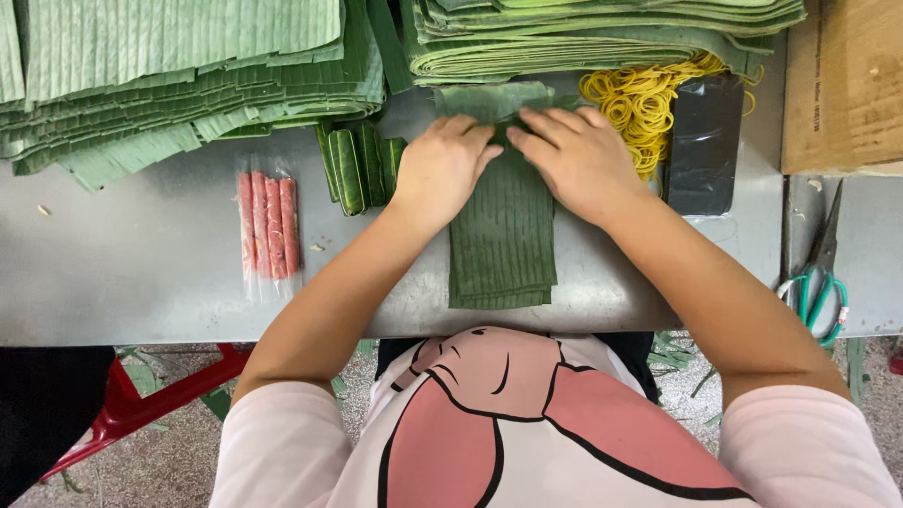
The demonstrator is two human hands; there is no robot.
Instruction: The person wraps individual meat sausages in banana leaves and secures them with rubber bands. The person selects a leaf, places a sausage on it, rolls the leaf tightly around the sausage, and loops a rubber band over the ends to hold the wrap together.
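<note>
Left hand & right hand, fingers together, press flat on far end of leaf strip stack mid tabletop, reaching near edge: looks light, floppy, tear-prone w/ the grain, so best held flat-palmed, not pinched.

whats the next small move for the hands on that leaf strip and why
Probably keep rolling the folded far end toward the body. Both the left hand and right hand press flat on the bunched top of the banana leaf strip, while its near length lies unrolled on the metal table.
</note>
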